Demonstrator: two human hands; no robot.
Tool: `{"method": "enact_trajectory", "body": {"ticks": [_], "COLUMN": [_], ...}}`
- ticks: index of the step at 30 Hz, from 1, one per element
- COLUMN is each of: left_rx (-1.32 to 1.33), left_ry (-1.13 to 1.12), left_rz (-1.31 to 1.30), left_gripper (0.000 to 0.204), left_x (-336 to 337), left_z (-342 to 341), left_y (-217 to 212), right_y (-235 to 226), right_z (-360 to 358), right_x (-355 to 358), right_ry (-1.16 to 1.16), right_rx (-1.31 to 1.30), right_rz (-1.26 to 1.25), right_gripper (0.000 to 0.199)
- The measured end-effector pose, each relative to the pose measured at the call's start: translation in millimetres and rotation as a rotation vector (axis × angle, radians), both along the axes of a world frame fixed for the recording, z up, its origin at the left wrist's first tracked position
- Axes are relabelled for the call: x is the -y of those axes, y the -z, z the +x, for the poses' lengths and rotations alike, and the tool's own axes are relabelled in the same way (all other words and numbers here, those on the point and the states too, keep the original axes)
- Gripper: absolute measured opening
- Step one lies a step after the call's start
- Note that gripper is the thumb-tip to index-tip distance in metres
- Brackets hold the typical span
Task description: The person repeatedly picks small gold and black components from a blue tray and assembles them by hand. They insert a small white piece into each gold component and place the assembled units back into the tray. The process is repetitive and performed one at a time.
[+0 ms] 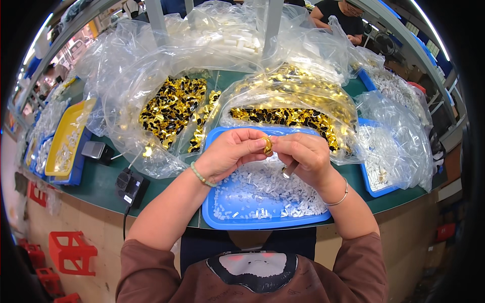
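Above a blue tray (212, 202) my two hands meet fingertip to fingertip. My left hand (233, 153) is closed, pinching a small shiny gold piece (267, 147) between thumb and fingers. My right hand (309, 155) is closed too, its fingertips touching that gold piece from the other side. From under its curled fingers sticks a small shiny metal piece (289, 170), whose kind I cannot make out. Loose small white plastic parts (257, 187) are spread across the tray, heaped thicker toward its right side.
Behind the tray, clear bags hold gold-and-black parts (174, 108) and white parts (237, 40). A yellow tray (68, 141) stands left, near a black device (130, 188) with a cord. Another blue tray (376, 192) sits right. A co-worker (338, 20) is beyond; red stools (73, 252) stand below.
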State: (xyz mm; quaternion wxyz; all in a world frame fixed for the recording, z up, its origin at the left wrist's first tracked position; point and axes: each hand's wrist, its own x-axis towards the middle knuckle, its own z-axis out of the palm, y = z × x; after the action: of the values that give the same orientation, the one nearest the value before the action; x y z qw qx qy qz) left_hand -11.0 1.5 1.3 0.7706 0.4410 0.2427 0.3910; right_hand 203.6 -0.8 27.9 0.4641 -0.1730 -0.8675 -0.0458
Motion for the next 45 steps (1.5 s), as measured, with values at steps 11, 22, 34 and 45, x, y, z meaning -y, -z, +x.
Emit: {"method": "enact_trajectory", "body": {"ticks": [11,22,34,45], "left_rx": [-0.001,-0.033,-0.171,-0.196], "left_ry": [-0.056,-0.129,-0.115,-0.122], "left_rz": [0.038,0.074,0.269,0.274], "left_gripper": [0.024,0.021,0.019,0.018], "left_x": [1.7,1.0,6.8,6.2], "left_z": [0.9,2.9,5.5,5.4], "left_y": [-0.6,-1.4,-8.0,-8.6], "right_y": [-1.1,-6.3,-14.9,-21.9], "right_z": [-2.0,6.0,14.3,12.5], "right_x": [6.1,1.2,0.0,6.6], "right_ry": [0.026,-0.167,-0.076,-0.039], "right_rx": [-0.001,-0.459,-0.281,-0.224], "right_rz": [-0.039,-1.202,-1.341,-1.351], "right_gripper": [0.032,0.014,0.024,0.023]}}
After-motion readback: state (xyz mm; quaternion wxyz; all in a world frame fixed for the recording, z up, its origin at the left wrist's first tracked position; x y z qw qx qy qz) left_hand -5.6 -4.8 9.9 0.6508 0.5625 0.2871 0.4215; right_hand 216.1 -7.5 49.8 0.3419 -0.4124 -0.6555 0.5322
